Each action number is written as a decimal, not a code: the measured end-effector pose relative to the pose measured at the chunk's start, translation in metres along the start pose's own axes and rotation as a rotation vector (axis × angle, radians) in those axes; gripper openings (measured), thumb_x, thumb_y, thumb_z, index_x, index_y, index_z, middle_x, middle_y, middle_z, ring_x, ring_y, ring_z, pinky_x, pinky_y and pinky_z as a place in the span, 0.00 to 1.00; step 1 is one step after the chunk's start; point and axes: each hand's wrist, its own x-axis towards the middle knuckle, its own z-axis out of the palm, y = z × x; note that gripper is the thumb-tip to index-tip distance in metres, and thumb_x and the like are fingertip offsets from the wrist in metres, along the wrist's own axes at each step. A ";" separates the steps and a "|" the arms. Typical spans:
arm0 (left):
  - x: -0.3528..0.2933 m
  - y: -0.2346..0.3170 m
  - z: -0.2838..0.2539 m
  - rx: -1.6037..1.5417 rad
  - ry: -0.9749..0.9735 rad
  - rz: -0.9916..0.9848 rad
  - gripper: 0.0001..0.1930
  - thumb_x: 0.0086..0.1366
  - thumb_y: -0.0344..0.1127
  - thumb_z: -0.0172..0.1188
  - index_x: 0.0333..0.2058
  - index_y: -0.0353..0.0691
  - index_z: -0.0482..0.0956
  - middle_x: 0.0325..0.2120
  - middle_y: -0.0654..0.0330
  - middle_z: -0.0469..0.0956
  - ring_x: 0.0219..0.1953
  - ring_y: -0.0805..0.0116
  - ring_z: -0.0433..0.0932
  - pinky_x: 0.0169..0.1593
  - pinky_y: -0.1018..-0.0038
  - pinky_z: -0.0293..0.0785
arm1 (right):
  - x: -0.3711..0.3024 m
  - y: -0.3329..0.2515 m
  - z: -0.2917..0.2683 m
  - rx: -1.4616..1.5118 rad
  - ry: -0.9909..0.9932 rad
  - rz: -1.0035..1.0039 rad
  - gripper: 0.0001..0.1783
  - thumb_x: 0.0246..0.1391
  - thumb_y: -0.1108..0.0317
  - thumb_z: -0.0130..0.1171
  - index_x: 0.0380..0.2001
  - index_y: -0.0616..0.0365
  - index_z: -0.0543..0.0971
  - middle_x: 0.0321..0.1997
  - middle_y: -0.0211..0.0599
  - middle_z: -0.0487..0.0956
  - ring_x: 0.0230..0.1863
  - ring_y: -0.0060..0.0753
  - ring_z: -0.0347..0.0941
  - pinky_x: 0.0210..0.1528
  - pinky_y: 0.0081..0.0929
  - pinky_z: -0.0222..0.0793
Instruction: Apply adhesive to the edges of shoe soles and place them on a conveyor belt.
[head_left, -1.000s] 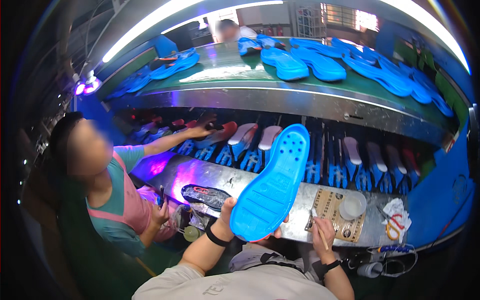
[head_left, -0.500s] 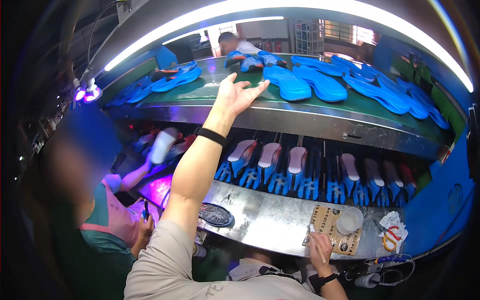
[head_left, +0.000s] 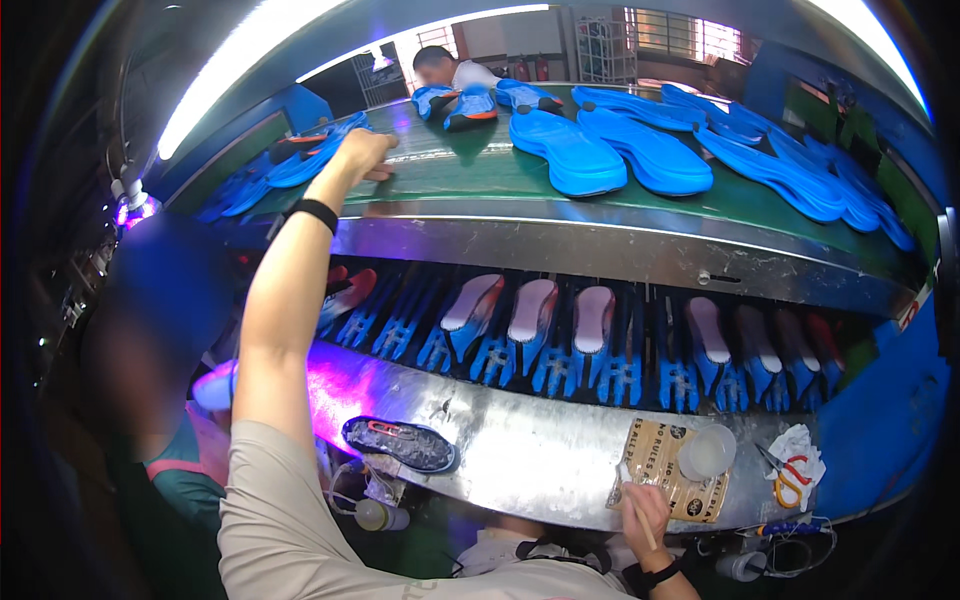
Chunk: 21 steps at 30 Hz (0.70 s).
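My left hand [head_left: 366, 156] reaches over the green conveyor belt [head_left: 450, 178]. Its bent fingers stand apart, with nothing seen between them, beside a blue shoe sole [head_left: 318, 163]. In my right hand [head_left: 645, 510] is a brush [head_left: 646, 533] with a pale wooden handle, its tip by the patterned cardboard [head_left: 652, 455]. A whitish plastic cup [head_left: 707, 452] stands on that cardboard. On the metal ledge [head_left: 530, 450] lies a dark shoe sole [head_left: 402, 444] with a red detail. More blue soles [head_left: 566, 152] rest on the belt, right of my left hand.
Below the belt, shoe uppers [head_left: 594, 318] sit on blue holders in a row. Scissors [head_left: 790, 482] with orange handles lie on crumpled white paper [head_left: 800, 448] at the right. One co-worker [head_left: 185, 455] is close on my left; another person [head_left: 462, 72] is beyond the belt.
My left hand has swung left along the belt and turned from palm up to back up. My right hand keeps the brush near the cardboard. The view has shifted slightly.
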 end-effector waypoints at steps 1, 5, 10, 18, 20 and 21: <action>0.017 -0.006 -0.005 0.183 0.066 0.018 0.25 0.64 0.43 0.64 0.46 0.21 0.81 0.42 0.38 0.83 0.40 0.51 0.87 0.35 0.60 0.86 | 0.002 -0.001 0.000 0.005 0.004 0.013 0.16 0.45 0.80 0.66 0.40 0.60 0.85 0.34 0.43 0.79 0.36 0.49 0.76 0.40 0.40 0.71; 0.077 -0.019 -0.011 1.181 0.074 0.160 0.29 0.60 0.47 0.63 0.50 0.25 0.81 0.48 0.31 0.80 0.56 0.43 0.80 0.59 0.55 0.75 | 0.008 -0.007 -0.003 -0.045 -0.032 0.054 0.13 0.48 0.80 0.64 0.39 0.61 0.85 0.33 0.45 0.80 0.36 0.49 0.78 0.40 0.40 0.73; 0.128 -0.061 -0.007 1.350 0.308 0.115 0.39 0.62 0.34 0.55 0.70 0.27 0.53 0.56 0.27 0.74 0.63 0.37 0.73 0.67 0.54 0.67 | 0.014 -0.009 -0.004 -0.055 -0.045 0.097 0.14 0.44 0.80 0.66 0.38 0.60 0.86 0.33 0.40 0.81 0.35 0.46 0.78 0.40 0.37 0.73; 0.155 -0.077 -0.021 1.287 0.264 0.353 0.33 0.60 0.35 0.64 0.62 0.26 0.69 0.48 0.35 0.80 0.53 0.39 0.80 0.57 0.53 0.77 | 0.019 -0.008 -0.006 -0.015 -0.054 0.040 0.16 0.41 0.80 0.67 0.38 0.59 0.86 0.31 0.37 0.79 0.32 0.43 0.75 0.36 0.36 0.68; 0.132 -0.067 -0.008 1.304 0.304 0.463 0.16 0.58 0.36 0.67 0.42 0.32 0.82 0.45 0.39 0.81 0.51 0.42 0.81 0.57 0.54 0.77 | 0.019 -0.010 -0.008 -0.016 -0.036 0.041 0.16 0.41 0.80 0.67 0.38 0.59 0.86 0.31 0.37 0.79 0.32 0.43 0.75 0.36 0.36 0.68; 0.119 -0.056 -0.003 1.279 0.277 0.491 0.17 0.57 0.37 0.68 0.43 0.33 0.81 0.46 0.39 0.80 0.52 0.42 0.80 0.58 0.54 0.76 | 0.017 -0.012 -0.009 -0.016 -0.039 0.045 0.16 0.42 0.80 0.67 0.38 0.60 0.86 0.31 0.37 0.79 0.32 0.43 0.75 0.36 0.36 0.69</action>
